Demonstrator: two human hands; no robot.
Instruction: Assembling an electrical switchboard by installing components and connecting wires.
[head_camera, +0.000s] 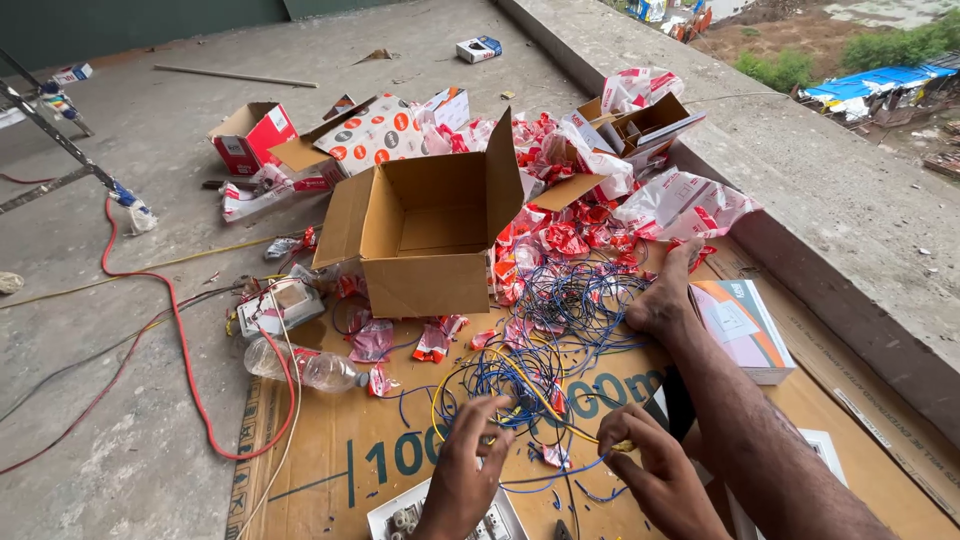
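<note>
The person sits on a flattened sheet of brown cardboard (330, 450) that lies on the concrete floor (120, 180), with one bare leg stretched forward and the foot (665, 295) resting among the wires.

The left hand (465, 470) is low in the view. Its fingers (490, 412) are curled and reach into a tangle of blue and yellow wires (520, 375); they touch the wires, but I cannot tell if they really grip one. The right hand (650, 470) is just beside it, and its fingers (622, 440) are pinched closed on a yellow wire (560, 415) that runs up into the tangle. The tangle lies on the cardboard sheet, directly in front of both hands.

Below the left hand is a white switch plate (400, 515), partly hidden. Behind the wires stands an open, empty cardboard box (425, 235), with many red and white wrappers (560, 235) beside it. A clear plastic bottle (310, 368) lies at the left, and a red cable (180, 340) curves over the floor. A white and orange box (745, 325) is near the foot.
</note>
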